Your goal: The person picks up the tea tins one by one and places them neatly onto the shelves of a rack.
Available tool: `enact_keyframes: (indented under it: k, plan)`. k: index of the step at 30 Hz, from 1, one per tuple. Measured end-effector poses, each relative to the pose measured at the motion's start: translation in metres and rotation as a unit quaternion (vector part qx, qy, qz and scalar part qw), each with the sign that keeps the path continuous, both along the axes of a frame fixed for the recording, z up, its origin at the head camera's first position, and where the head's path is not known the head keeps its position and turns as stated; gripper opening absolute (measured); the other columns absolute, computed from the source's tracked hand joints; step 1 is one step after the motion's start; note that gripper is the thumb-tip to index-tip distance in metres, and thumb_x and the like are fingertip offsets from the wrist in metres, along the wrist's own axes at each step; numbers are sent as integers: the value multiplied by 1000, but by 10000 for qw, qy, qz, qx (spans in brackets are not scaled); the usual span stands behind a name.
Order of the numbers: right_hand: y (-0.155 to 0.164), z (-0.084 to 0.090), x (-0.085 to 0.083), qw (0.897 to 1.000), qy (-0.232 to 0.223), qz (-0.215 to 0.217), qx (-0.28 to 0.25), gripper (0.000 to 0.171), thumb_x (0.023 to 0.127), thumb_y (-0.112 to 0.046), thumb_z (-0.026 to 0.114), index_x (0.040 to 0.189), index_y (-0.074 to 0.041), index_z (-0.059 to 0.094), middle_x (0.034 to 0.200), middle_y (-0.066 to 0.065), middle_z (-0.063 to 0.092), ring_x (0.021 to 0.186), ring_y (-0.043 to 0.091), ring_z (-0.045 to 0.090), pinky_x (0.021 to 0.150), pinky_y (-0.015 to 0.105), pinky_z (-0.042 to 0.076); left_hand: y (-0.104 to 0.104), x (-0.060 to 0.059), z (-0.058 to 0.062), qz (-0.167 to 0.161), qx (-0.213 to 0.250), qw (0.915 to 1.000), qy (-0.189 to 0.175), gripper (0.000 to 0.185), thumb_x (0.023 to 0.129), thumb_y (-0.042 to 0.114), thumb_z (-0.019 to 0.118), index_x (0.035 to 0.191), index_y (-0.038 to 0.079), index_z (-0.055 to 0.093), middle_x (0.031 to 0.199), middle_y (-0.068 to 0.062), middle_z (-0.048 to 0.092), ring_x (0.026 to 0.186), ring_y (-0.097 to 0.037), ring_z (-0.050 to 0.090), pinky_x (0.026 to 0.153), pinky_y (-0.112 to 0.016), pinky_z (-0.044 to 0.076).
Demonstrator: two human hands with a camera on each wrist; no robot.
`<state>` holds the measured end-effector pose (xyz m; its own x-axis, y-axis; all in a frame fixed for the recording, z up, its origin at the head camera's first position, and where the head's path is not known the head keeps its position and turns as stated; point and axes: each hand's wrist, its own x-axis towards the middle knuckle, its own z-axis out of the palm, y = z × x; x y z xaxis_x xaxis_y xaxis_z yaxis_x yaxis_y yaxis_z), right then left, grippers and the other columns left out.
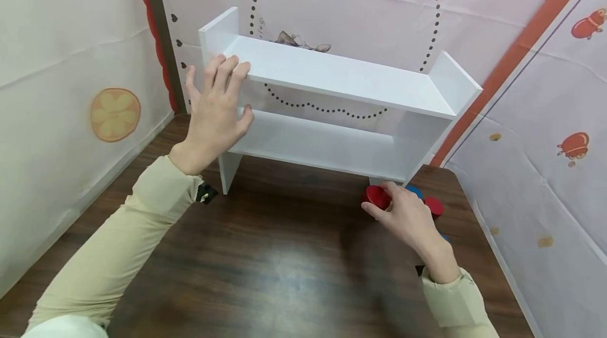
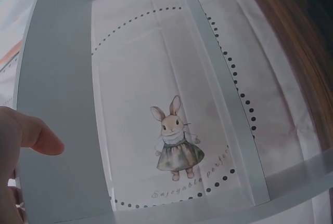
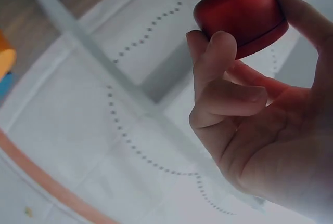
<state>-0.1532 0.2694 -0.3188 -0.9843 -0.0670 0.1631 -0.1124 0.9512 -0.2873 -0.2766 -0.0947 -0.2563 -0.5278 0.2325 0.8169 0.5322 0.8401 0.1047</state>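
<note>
A white two-tier shelf (image 1: 332, 71) stands on the dark wooden table. At its left end my left hand (image 1: 213, 108) grips the upper board, fingers over the front edge and thumb (image 2: 44, 138) below it. My right hand (image 1: 408, 216) pinches a small red cylinder (image 1: 378, 197) between thumb and fingers, near the shelf's right foot. In the right wrist view this cylinder (image 3: 242, 16) shows rounded edges and a seam around one end; the other fingers curl beneath it. Its contents, if any, cannot be seen.
Beside my right hand are a blue round object (image 1: 414, 192) and another red one (image 1: 433, 206); a further blue one (image 1: 444, 238) is partly hidden by the wrist. Printed cloth walls (image 1: 536, 180) border the table (image 1: 265, 253). A lower board (image 1: 313, 140) spans the shelf.
</note>
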Motion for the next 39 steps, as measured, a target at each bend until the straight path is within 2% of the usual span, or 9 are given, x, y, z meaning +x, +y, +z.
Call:
enact_keyframes:
  k: [5, 10, 16, 23, 32, 39]
  plan:
    - [-9, 19, -2, 9995, 197, 228, -24, 48, 85, -47, 67, 119, -14, 59, 90, 2, 66, 72, 14, 57, 58, 31, 45, 8, -3, 0, -81, -53, 10000, -7, 67, 79, 12, 66, 140, 13, 37, 146, -14, 38, 140, -30, 24, 111, -67, 5]
    - [-21, 41, -7, 9979, 467, 453, -2, 54, 86, -49, 65, 123, -9, 59, 94, 6, 69, 73, 16, 58, 59, 32, 47, 9, -2, 2, -64, -82, 9999, -73, 68, 79, 12, 66, 140, 12, 37, 146, -14, 37, 141, -30, 23, 111, -66, 6]
    - [-39, 70, -14, 9949, 648, 751, -166, 55, 86, -51, 64, 123, -10, 61, 88, 4, 69, 68, 15, 57, 58, 28, 44, 6, -2, 1, 2, -96, 9999, -63, 68, 79, 13, 66, 140, 12, 37, 146, -15, 37, 140, -30, 23, 111, -66, 7]
    - [-61, 111, -22, 9884, 918, 1169, -319, 52, 87, -47, 65, 124, -11, 61, 91, 5, 68, 69, 18, 55, 59, 30, 44, 4, -2, 1, 53, 13, 10000, -34, 69, 78, 12, 67, 140, 12, 38, 146, -14, 37, 140, -30, 23, 112, -64, 7]
    - [-88, 166, -42, 9852, 1118, 1177, -556, 52, 88, -48, 62, 123, -10, 59, 96, 10, 67, 80, 22, 58, 65, 33, 46, 3, -1, -3, 99, 130, 9999, 48, 68, 76, 11, 67, 138, 11, 39, 143, -14, 40, 139, -30, 25, 111, -64, 10]
    - [-103, 190, -59, 9872, 1071, 1014, -610, 56, 88, -56, 57, 122, -12, 57, 100, 8, 66, 86, 22, 55, 70, 33, 44, 5, -1, -3, 75, 126, 9999, 90, 70, 75, 10, 67, 138, 12, 39, 142, -14, 40, 139, -30, 25, 111, -63, 11]
